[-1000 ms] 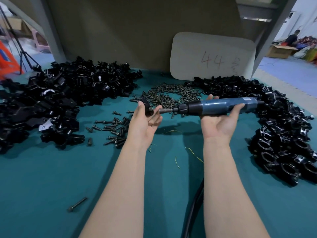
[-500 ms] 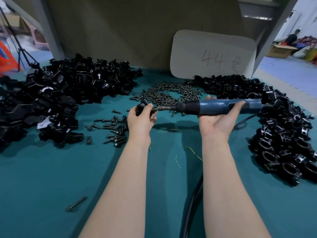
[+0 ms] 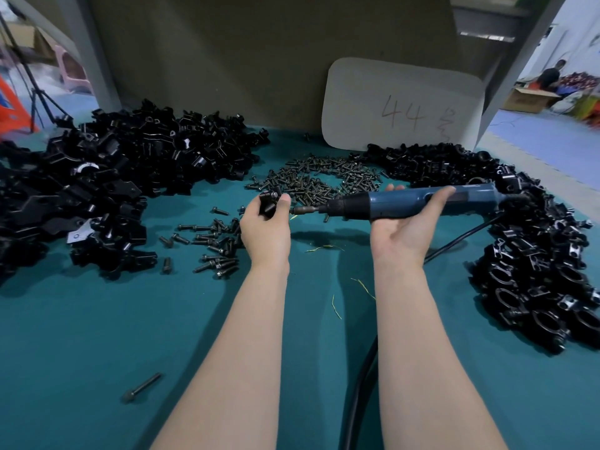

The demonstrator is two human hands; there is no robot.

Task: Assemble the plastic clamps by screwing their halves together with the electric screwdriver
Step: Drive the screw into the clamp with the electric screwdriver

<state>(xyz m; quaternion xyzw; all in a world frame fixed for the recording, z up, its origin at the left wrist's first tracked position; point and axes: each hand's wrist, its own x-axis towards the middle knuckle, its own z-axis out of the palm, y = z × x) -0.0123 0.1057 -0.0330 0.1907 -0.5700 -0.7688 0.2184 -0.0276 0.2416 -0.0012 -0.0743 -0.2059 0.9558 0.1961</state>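
My left hand (image 3: 266, 228) is shut on a small black plastic clamp (image 3: 269, 201) with a screw head showing at its top. My right hand (image 3: 402, 228) lies palm up under the blue electric screwdriver (image 3: 399, 203), fingers curled over its body. The screwdriver lies level, its bit pointing left and ending just right of my left hand, beside the clamp. A pile of dark screws (image 3: 324, 180) lies behind both hands. Loose clamp halves (image 3: 123, 170) are heaped at the left, and a heap of ring-shaped clamps (image 3: 532, 241) runs down the right.
The bench has a teal mat (image 3: 97, 336). More long screws (image 3: 214, 245) are scattered left of my left hand, and one long bolt (image 3: 141, 387) lies near the front. The screwdriver's black cable (image 3: 360, 384) runs down between my forearms. A white card marked 44 (image 3: 402, 105) leans at the back.
My left hand has closed from an open palm around the clamp and turned it. The screwdriver's bit now sits lower, beside the clamp, and the tool has shifted slightly right.
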